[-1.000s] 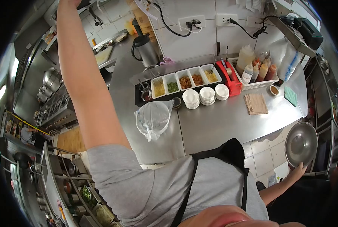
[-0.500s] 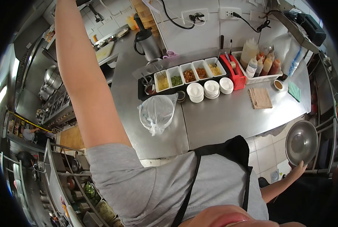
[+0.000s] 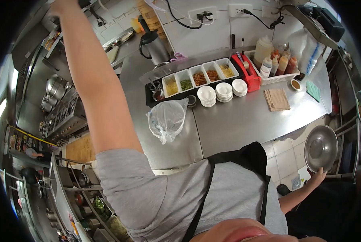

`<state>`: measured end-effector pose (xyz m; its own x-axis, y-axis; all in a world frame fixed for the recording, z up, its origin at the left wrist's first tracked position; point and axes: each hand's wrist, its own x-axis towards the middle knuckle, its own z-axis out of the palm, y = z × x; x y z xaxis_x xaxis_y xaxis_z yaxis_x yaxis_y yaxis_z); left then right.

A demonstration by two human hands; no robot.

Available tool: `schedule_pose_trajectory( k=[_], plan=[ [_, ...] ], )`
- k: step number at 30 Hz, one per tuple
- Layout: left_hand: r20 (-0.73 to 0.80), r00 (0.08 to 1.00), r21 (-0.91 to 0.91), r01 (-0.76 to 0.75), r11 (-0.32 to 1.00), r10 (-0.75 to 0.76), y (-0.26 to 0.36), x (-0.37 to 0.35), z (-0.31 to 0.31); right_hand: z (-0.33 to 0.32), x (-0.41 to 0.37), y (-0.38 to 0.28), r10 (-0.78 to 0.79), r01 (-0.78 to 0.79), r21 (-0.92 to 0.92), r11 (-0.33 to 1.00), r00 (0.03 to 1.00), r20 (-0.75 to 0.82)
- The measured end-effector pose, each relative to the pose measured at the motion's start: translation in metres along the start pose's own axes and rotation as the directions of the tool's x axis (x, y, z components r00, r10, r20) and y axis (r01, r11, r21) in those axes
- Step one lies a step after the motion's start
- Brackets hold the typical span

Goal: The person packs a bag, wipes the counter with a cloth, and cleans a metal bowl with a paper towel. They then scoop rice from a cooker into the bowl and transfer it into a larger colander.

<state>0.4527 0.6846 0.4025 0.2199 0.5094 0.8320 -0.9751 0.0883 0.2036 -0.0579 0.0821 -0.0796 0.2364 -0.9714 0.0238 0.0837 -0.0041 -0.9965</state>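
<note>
My right hand [image 3: 318, 175] grips the lower rim of a metal mixing bowl [image 3: 322, 147], held tilted off to the right of the steel table, its inside facing the camera. My left arm reaches high up at the left. At the top edge my left hand [image 3: 63, 7] is blurred and partly cut off, near some dark metal shelving or fittings. Its fingers cannot be made out, nor whether they hold anything.
On the steel table [image 3: 237, 125] stand a tied plastic bag [image 3: 166, 121], white topping containers [image 3: 199, 76], stacked small white bowls [image 3: 206, 94], a red tape dispenser [image 3: 249, 74], squeeze bottles [image 3: 282, 64], a folded cloth [image 3: 276, 99] and a jug [image 3: 154, 46]. Another person [image 3: 34, 152] is far left.
My left hand has come down slightly into view at the top edge. My right hand still holds the bowl, which has shifted a little upward in the picture.
</note>
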Motion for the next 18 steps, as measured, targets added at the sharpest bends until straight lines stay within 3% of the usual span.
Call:
schedule_pose_trajectory(
  k=[3,4,5,6,7,9,10,11,12,13,15,18],
  plan=[
    [-0.104,0.972,0.079,-0.203,0.976,0.211,0.059,-0.085,0.014,-0.009,0.012,0.027,-0.068,0.054,0.187,0.981,0.995,0.068],
    [-0.128,0.96,0.073,-0.243,0.967,0.25,0.081,-0.129,0.023,-0.011,0.021,0.04,-0.054,0.048,0.062,0.997,0.994,0.097],
    [-0.156,0.952,0.052,-0.26,0.964,0.265,0.104,-0.175,0.032,0.026,-0.017,0.001,0.01,-0.01,-0.006,1.0,1.0,-0.009],
    [-0.177,0.953,0.02,-0.248,0.969,0.247,0.123,-0.224,0.041,0.008,0.019,0.049,-0.07,0.073,-0.074,0.995,0.996,0.046],
    [-0.163,0.969,-0.032,-0.195,0.98,0.187,0.137,-0.276,0.052,0.026,0.002,0.034,-0.124,0.125,-0.314,0.941,0.992,0.024],
    [0.038,0.998,-0.179,0.048,0.983,-0.042,0.152,-0.386,0.073,0.068,-0.032,-0.014,-0.064,0.077,-0.194,0.978,0.995,0.072],
    [0.273,0.945,-0.248,0.25,0.936,-0.18,0.149,-0.451,0.091,0.073,-0.029,-0.012,-0.01,0.03,-0.262,0.965,0.997,0.08],
    [0.524,0.808,-0.248,0.447,0.859,-0.269,0.146,-0.515,0.111,0.08,-0.039,-0.024,-0.025,0.05,-0.21,0.976,0.993,0.12],
    [0.75,0.603,-0.197,0.594,0.78,-0.27,0.143,-0.57,0.131,0.088,-0.047,-0.036,-0.036,0.063,-0.158,0.985,0.985,0.17],
    [0.904,0.389,-0.134,0.656,0.743,-0.18,0.142,-0.608,0.145,0.091,-0.049,-0.037,-0.005,0.037,-0.182,0.983,0.985,0.173],
    [0.994,-0.04,-0.058,0.56,0.827,0.097,0.139,-0.652,0.164,0.087,-0.043,-0.04,-0.028,0.057,-0.208,0.976,0.989,0.142],
    [0.953,0.037,-0.303,0.117,0.946,0.301,0.127,-0.718,0.179,0.073,-0.036,-0.048,-0.316,0.324,-0.413,0.851,0.945,0.09]
  ],
)
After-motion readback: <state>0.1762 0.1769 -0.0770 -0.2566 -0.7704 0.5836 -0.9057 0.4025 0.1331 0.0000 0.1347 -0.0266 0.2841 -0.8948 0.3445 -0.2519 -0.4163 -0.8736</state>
